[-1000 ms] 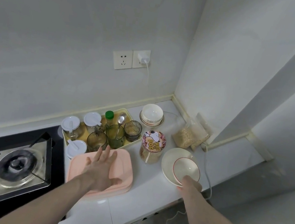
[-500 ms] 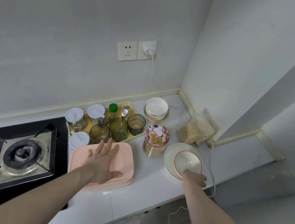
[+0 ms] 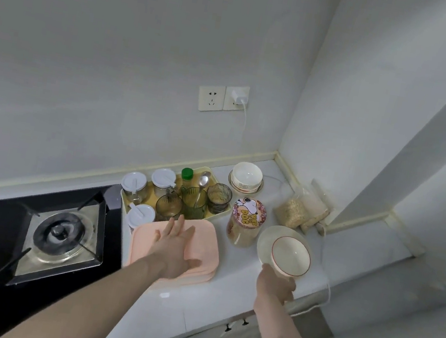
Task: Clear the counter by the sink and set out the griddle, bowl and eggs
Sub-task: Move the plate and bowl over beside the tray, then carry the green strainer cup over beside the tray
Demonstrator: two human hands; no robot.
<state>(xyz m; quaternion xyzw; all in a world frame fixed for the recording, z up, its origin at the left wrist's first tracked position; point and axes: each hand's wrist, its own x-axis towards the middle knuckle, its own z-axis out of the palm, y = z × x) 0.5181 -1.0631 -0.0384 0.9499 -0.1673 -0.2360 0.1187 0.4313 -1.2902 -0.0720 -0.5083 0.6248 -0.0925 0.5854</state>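
Clearing step: right hand (image 3: 275, 285) gripping red-rimmed bowl (image 3: 290, 256) with plate (image 3: 264, 242) at 4 o'clock on counter (image 3: 228, 290); left hand (image 3: 176, 249) flat, fingers straight, over pink lidded container (image 3: 203, 249) at centre; next likely needs lifting the crockery steadily away.

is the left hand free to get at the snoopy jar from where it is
Probably yes. The left hand lies open and flat on the pink boards, holding nothing, and the jar stands just beyond their right edge with bare counter between.

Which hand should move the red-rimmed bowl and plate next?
Right. The right hand already grips the near edge of the plate under the red-rimmed bowl. The left hand lies flat, fingers straight, on the pink boards, with the cartoon jar between.
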